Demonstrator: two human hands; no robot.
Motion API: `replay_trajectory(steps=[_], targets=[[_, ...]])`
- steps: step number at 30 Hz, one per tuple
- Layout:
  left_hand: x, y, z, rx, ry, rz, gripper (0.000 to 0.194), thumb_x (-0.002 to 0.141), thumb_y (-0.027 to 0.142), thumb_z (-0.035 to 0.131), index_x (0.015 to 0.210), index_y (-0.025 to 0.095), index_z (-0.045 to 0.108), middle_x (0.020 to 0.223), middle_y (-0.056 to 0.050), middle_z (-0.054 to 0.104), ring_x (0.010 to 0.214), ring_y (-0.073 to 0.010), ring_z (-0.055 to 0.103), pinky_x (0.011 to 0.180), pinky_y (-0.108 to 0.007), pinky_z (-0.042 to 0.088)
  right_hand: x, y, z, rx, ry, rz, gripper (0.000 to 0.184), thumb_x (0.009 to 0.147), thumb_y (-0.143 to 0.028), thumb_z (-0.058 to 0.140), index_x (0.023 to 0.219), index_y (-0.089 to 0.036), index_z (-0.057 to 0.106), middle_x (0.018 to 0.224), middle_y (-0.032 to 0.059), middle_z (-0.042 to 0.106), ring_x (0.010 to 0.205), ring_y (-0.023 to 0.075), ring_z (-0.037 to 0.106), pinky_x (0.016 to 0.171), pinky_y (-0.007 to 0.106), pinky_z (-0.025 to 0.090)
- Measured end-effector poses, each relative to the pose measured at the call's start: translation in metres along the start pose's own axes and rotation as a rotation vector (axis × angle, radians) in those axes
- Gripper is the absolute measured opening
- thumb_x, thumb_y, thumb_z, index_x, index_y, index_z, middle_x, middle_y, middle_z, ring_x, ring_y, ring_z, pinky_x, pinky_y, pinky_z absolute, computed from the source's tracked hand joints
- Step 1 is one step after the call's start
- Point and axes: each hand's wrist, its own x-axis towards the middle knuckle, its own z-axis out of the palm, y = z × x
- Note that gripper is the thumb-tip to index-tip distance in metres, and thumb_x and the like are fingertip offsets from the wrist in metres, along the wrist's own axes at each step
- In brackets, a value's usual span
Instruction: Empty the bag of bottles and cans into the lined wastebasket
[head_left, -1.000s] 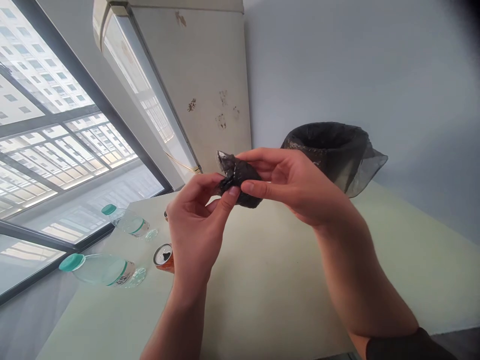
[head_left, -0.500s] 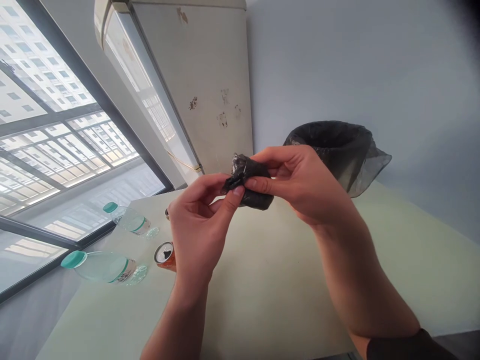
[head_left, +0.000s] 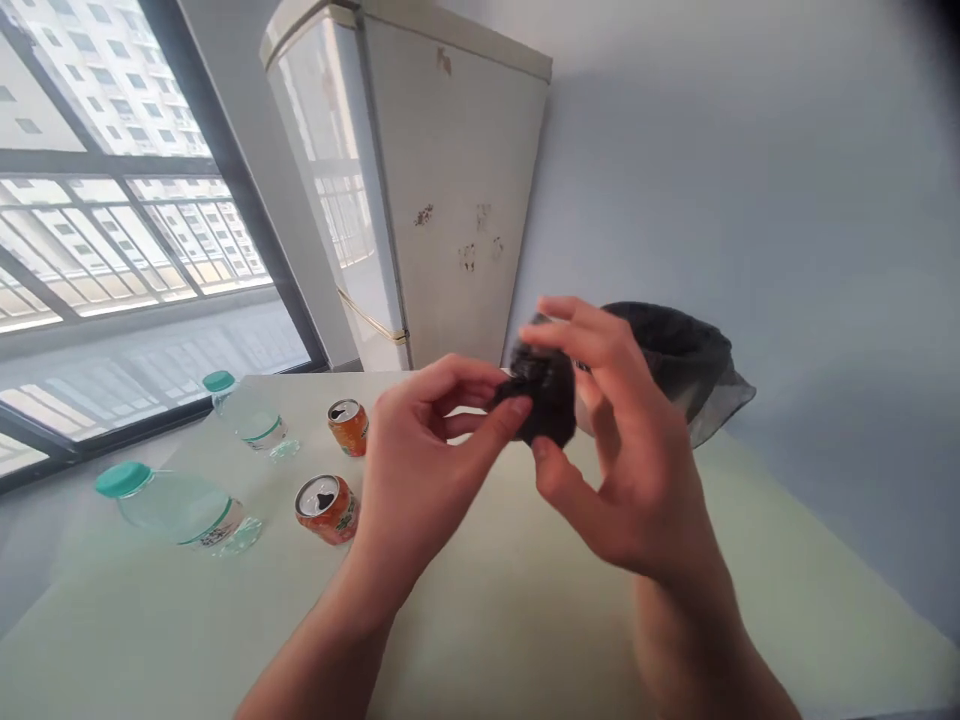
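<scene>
Right hand (head_left: 634, 450) has spread around the black plastic (head_left: 553, 405), grip unclear. Left hand (head_left: 431, 450) pinches its left edge; stay firm.

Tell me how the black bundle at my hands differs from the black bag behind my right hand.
The bundle is crumpled and compact; the bag is larger, its mouth spread open. Your left hand pinches the bundle, while the bag sits beyond your right hand. Both are black and look like plastic.

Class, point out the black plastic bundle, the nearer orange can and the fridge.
Black plastic bundle (head_left: 553, 402), head view: its crumpled middle.
Nearer orange can (head_left: 332, 520), head view: its side, below the rim.
Fridge (head_left: 450, 170), head view: its pale, marked side panel.
</scene>
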Motion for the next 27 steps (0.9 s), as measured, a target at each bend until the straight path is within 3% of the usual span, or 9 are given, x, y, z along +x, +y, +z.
replay_trajectory(steps=[4, 6, 8, 10, 13, 17, 20, 23, 27], targets=[[-0.008, 0.009, -0.004, -0.085, -0.248, -0.077, 0.011, 0.088, 0.014, 0.075, 0.096, 0.021, 0.076, 0.091, -0.001, 0.077, 0.087, -0.0191, 0.075, 0.079, -0.031, 0.066, -0.008, -0.005, 0.011, 0.028, -0.115, 0.063, 0.051, 0.082, -0.010, 0.064, 0.130, -0.027, 0.058, 0.134, 0.0093, 0.060, 0.118, 0.0264, 0.063, 0.088, 0.037, 0.060], [-0.012, 0.015, -0.009, -0.066, -0.388, -0.075, 0.011, 0.088, 0.016, 0.075, 0.098, 0.021, 0.076, 0.096, -0.002, 0.078, 0.093, -0.0201, 0.075, 0.088, -0.034, 0.064, -0.015, -0.004, 0.014, 0.011, -0.072, 0.123, 0.037, 0.084, -0.010, 0.064, 0.118, -0.026, 0.061, 0.117, 0.0057, 0.063, 0.095, 0.0196, 0.066, 0.075, 0.031, 0.057], [-0.016, 0.020, -0.016, -0.027, -0.493, -0.038, 0.012, 0.090, 0.018, 0.075, 0.101, 0.023, 0.076, 0.101, -0.001, 0.078, 0.099, -0.0207, 0.074, 0.096, -0.037, 0.061, -0.028, -0.001, 0.014, -0.084, -0.001, 0.161, 0.022, 0.087, -0.013, 0.065, 0.106, -0.025, 0.063, 0.106, 0.0034, 0.062, 0.085, 0.0165, 0.063, 0.070, 0.028, 0.053], [-0.016, 0.022, -0.024, 0.012, -0.467, 0.012, 0.014, 0.092, 0.020, 0.073, 0.105, 0.025, 0.076, 0.106, -0.001, 0.078, 0.104, -0.0205, 0.072, 0.101, -0.038, 0.058, -0.050, 0.008, 0.009, -0.195, 0.047, 0.180, 0.013, 0.089, -0.019, 0.066, 0.101, -0.024, 0.064, 0.106, 0.0038, 0.062, 0.086, 0.0169, 0.063, 0.072, 0.028, 0.052], [-0.011, 0.020, -0.036, 0.052, -0.268, 0.068, 0.015, 0.096, 0.021, 0.068, 0.109, 0.025, 0.072, 0.106, -0.001, 0.076, 0.103, -0.0182, 0.070, 0.097, -0.035, 0.057, -0.099, 0.039, -0.008, -0.366, 0.089, 0.314, 0.013, 0.090, -0.030, 0.063, 0.101, -0.024, 0.065, 0.109, 0.0059, 0.065, 0.086, 0.0189, 0.065, 0.072, 0.029, 0.053], [-0.001, 0.014, -0.052, 0.026, -0.094, 0.084, 0.007, 0.098, 0.020, 0.064, 0.101, 0.023, 0.069, 0.099, -0.001, 0.073, 0.092, -0.0150, 0.067, 0.084, -0.030, 0.056, -0.180, 0.115, -0.065, -0.760, 0.017, 0.719, 0.028, 0.075, -0.040, 0.057, 0.092, -0.025, 0.071, 0.111, 0.0105, 0.072, 0.084, 0.0290, 0.071, 0.069, 0.040, 0.056], [0.001, 0.015, -0.060, -0.011, -0.068, 0.096, 0.004, 0.098, 0.022, 0.063, 0.097, 0.023, 0.068, 0.095, -0.001, 0.070, 0.088, -0.0147, 0.065, 0.081, -0.030, 0.054, -0.232, 0.174, -0.115, -0.834, -0.065, 1.068, 0.036, 0.069, -0.050, 0.053, 0.085, -0.025, 0.073, 0.101, 0.0172, 0.075, 0.078, 0.0368, 0.073, 0.058, 0.046, 0.056], [0.000, 0.019, -0.061, -0.010, -0.120, 0.092, 0.003, 0.097, 0.022, 0.064, 0.096, 0.023, 0.067, 0.090, -0.002, 0.069, 0.086, -0.0150, 0.064, 0.080, -0.031, 0.052, -0.268, 0.214, -0.139, -0.878, -0.066, 1.037, 0.046, 0.068, -0.060, 0.051, 0.087, -0.024, 0.071, 0.104, 0.0216, 0.075, 0.096, 0.0456, 0.073, 0.069, 0.054, 0.060], [-0.001, 0.021, -0.059, -0.004, -0.192, 0.075, 0.003, 0.097, 0.024, 0.065, 0.096, 0.022, 0.066, 0.090, -0.001, 0.068, 0.086, -0.0148, 0.063, 0.080, -0.031, 0.051, -0.293, 0.237, -0.128, -0.941, -0.137, 0.889, 0.075, 0.075, -0.077, 0.045, 0.117, -0.022, 0.073, 0.138, 0.0224, 0.066, 0.129, 0.0516, 0.059, 0.095, 0.068, 0.054]])
